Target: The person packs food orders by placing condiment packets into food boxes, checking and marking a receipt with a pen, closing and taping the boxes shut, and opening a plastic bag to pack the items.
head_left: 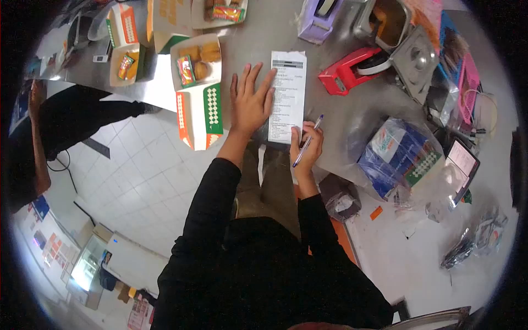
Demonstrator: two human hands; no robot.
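Note:
A long printed receipt [288,99] lies flat on the metal table, running away from my body. My left hand [253,102] rests palm down at its left edge, fingers stretched and spread, the fingertips near or on the paper. In my right hand [309,144] is a pen [308,141], held at the receipt's lower right corner; the thumb touches the paper. Just left of my left hand stands an open food box [199,91] with fried pieces and a sauce sachet [186,70] inside. Its patterned lid hangs toward me over the table edge.
More open food boxes [124,66] stand at the far left. A red tape dispenser [349,70], a purple dispenser [318,19] and a metal container [385,23] are at the right. A plastic-wrapped pack [399,154] lies near the right edge. Another person's dark-clothed body [66,118] is at left.

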